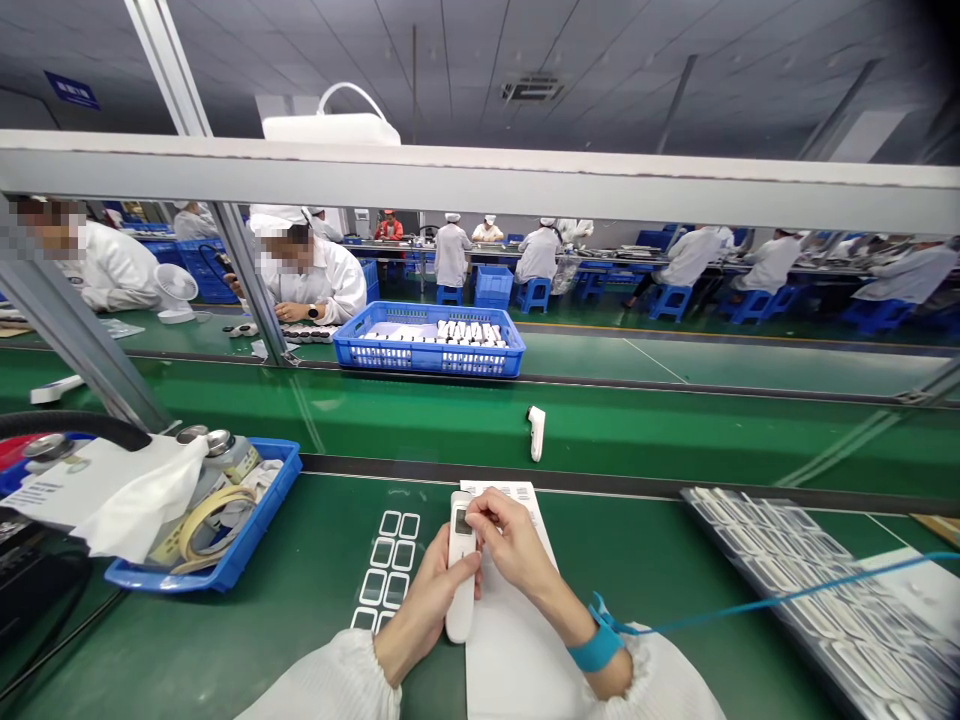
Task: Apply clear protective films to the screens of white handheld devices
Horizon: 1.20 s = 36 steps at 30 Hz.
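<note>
A white infrared thermometer [460, 560] with a small dark screen stands lengthwise in my left hand [429, 592], whose fingers and thumb are wrapped round its body. Over the screen's right edge, my right hand [511, 535] has thumb and index finger pinched together; what lies between them is too small to make out. A blue wrist strap [594, 648] with a cord circles my right wrist. White paper [504, 650] lies beneath my hands. Left of them, rounded white frame-shaped pieces [381, 553] sit in two columns on the green table.
Another white thermometer [536, 433] lies on the green belt [420, 415] ahead. A blue basket [427, 357] of white parts stands beyond it. At left is a blue tray [259, 520] with tape and bottles; at right, a tray of flat pieces [832, 600]. A co-worker [322, 275] sits opposite.
</note>
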{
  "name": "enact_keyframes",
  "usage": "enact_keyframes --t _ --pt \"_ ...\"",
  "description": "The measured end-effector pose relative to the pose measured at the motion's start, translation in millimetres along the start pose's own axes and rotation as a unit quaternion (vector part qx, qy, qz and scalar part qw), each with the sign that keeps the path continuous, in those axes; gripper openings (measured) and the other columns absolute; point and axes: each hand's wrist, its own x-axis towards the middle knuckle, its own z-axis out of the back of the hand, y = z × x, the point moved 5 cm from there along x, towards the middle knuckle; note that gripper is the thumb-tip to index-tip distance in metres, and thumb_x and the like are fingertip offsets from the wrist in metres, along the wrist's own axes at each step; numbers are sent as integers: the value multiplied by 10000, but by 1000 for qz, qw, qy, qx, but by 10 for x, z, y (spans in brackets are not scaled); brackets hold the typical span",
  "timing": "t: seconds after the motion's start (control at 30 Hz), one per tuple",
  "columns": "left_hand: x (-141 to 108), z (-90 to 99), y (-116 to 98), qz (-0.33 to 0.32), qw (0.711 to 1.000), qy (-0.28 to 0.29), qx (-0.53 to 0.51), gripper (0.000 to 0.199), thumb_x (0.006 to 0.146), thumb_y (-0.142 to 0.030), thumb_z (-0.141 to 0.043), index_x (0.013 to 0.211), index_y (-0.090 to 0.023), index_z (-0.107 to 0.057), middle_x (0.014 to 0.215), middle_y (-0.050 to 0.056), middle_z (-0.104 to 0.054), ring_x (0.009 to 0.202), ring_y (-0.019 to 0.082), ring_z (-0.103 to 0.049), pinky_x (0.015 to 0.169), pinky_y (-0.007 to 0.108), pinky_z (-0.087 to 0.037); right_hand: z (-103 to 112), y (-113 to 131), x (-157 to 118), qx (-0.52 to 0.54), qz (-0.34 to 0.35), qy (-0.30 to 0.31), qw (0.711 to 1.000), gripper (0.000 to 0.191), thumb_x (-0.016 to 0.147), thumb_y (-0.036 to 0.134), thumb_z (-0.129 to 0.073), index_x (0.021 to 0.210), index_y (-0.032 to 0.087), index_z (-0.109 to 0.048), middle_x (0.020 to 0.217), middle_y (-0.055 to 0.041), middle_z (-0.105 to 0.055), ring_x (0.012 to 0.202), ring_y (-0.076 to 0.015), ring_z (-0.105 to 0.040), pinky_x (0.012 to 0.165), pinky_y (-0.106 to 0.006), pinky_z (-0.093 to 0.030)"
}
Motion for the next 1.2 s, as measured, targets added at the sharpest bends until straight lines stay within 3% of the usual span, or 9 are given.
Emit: enact_keyframes --t 0.63,1.03,1.17,1.2 --pt "-46 -34 -7 18 1000 2 4 353 763 -391 -661 985 -163 -508 628 -30 -542 537 92 -467 544 228 -382 -2 -31 5 45 -23 -13 999 166 863 204 -500 700 173 -517 727 9 -482 543 -97 -494 510 -219 -405" --pt "-23 47 116 34 998 -42 8 383 794 -527 -587 921 -174 -511 581 -27 -553 520 107 -496 538 237 -403 11 44 -23 -35 22 -23 999 187 896 202 -485 715 188 -528 739 -8 -506 654 -136 -496 589 -242 -400" --pt "-47 -2 68 34 999 -33 14 388 796 -527 -575 938 -173 -503 577 -35 -539 511 100 -484 528 227 -401 31 51 0 -27 22 -21 999 54 865 222 -552 870 187 -593 863 -25 -517 656 -124 -487 595 -242 -414" --pt "-54 -18 49 31 999 -30 21 393 796 -532 -571 946 -176 -500 584 -38 -532 508 97 -477 520 224 -400 25 35 12 -20 18 -6 1000 103 851 237 -580 938 190 -607 921 -35 -522 653 -119 -490 592 -241 -419"
